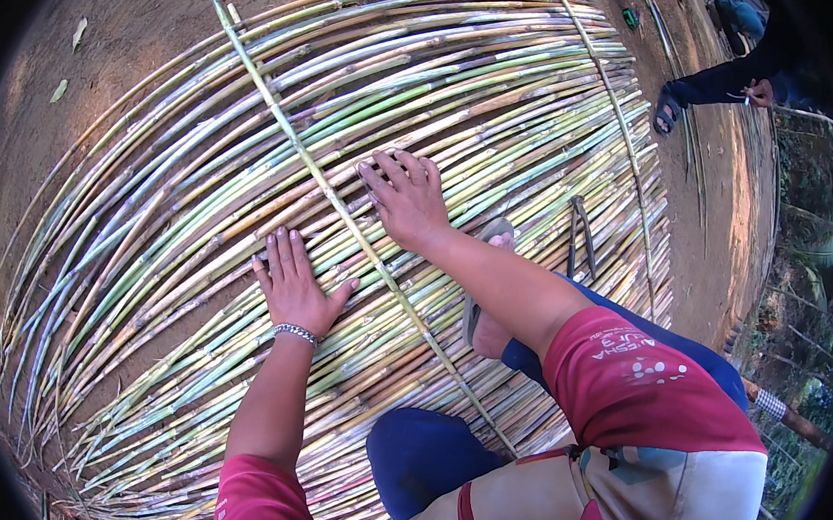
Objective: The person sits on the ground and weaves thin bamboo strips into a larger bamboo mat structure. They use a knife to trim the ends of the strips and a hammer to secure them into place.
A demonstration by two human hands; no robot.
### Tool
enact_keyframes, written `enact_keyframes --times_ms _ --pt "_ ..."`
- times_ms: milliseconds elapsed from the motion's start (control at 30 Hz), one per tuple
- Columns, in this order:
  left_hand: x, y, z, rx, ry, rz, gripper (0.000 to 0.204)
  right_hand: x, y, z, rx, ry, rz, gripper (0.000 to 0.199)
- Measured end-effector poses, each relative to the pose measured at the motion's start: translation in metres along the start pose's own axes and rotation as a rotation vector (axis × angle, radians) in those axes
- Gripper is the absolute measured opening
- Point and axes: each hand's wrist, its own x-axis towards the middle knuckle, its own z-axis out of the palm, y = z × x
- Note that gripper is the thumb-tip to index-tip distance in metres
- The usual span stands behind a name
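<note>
A wide layer of long, thin, jointed canes (176, 277), green, yellow and brownish, lies side by side on the ground. Over them runs a single greenish crosspiece cane (319, 175). My left hand (299, 286), with a chain bracelet at its wrist, lies flat on the canes left of that crosspiece, fingers stretched out and thumb apart. To the right of the crosspiece, my right hand (407, 198) rests palm down with its fingers spread over the canes. Neither hand grips anything. Below the right hand, my sandalled foot (491, 332) stands on the canes.
Dark long-handled pincers (581, 234) lie on the canes right of my foot. A second crosspiece cane (608, 92) runs near the canes' right ends. At the upper right, another person's sandalled foot (667, 112) and hand (760, 93) show. A small green object (631, 19) lies on the dirt.
</note>
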Motion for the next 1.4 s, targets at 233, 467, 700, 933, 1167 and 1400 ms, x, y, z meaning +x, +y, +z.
enact_keyframes --times_ms 233,467,700,933,1167,1400 --pt "0.003 0.002 0.004 -0.004 0.035 0.002 0.123 0.005 -0.001 0.005 0.022 0.178 0.002 0.055" --pt "0.002 -0.005 0.007 0.002 0.071 0.042 0.122 0.017 -0.003 -0.002 -0.021 0.068 -0.022 0.049" --pt "-0.003 -0.011 0.012 -0.031 0.049 0.054 0.12 0.005 0.002 -0.008 -0.107 -0.059 -0.094 0.056" --pt "-0.008 -0.015 0.016 -0.074 0.08 0.049 0.117 0.015 -0.001 -0.015 -0.216 -0.313 -0.076 0.058" --pt "0.015 -0.023 0.008 -0.084 0.251 -0.016 0.117 0.006 0.001 0.0 -0.111 -0.133 -0.113 0.052" --pt "0.038 -0.011 -0.013 -0.005 0.083 -0.053 0.123 0.016 -0.001 -0.006 0.105 0.076 -0.016 0.05"
